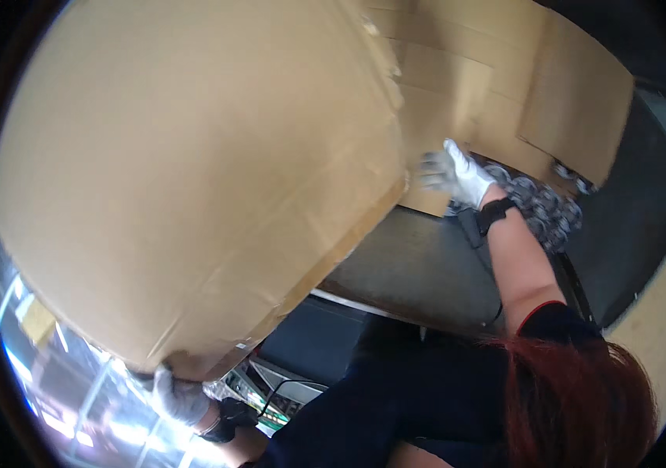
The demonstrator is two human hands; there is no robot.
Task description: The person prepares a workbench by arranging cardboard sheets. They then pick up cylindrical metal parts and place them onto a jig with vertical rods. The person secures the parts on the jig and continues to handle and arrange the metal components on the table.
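Note:
A large brown cardboard sheet (193, 171) fills the left half of the view, tilted, its long lower edge running up to the right. My left hand (181, 396), in a white glove, grips its lower corner, with the thumb on the near face and the other fingers partly hidden. My right hand (456, 173), also gloved, is held just right of the sheet's right-hand corner. Its fingers are spread and somewhat blurred, and it holds nothing. Beside my right wrist lies a cluster of dark round pieces (542, 204) that look clear-wrapped.
More flat cardboard (504, 86) lies behind my right hand, partly over the round pieces. Below is a dark tabletop (426, 265) with a pale front edge. A thin dark cable (495, 300) hangs near my right forearm. Bright reflective surfaces (107, 405) show at lower left.

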